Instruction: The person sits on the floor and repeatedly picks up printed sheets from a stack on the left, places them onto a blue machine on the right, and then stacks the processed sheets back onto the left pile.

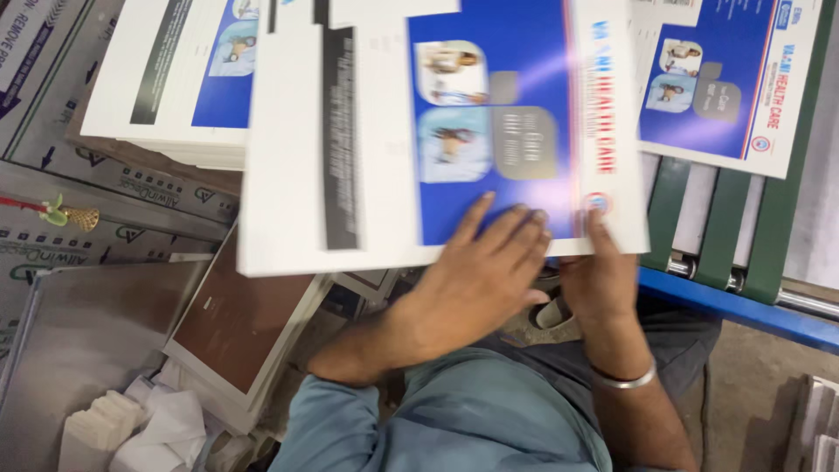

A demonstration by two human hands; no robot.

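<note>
Two hands hold one printed sheet [437, 131], a large white card with a blue panel and small photos, raised in front of the person and blurred. Left hand [476, 271]: palm down on the sheet's lower edge, fingers spread flat over the blue panel, forearm in a blue-grey sleeve [367, 419] angled up from lower left. Right hand [599, 271]: grips the same lower edge near the right corner, thumb on top of the sheet, remaining fingers hidden beneath it; wrist carries a metal bangle [622, 380].

A stack of like sheets [175, 79] lies at upper left, touching the held sheet's left side in view. Another like sheet [725, 79] rests at upper right on green slats [725, 227] above a blue rail [743, 310]. A brown-faced board [236, 323] lies below the held sheet, lower left.
</note>
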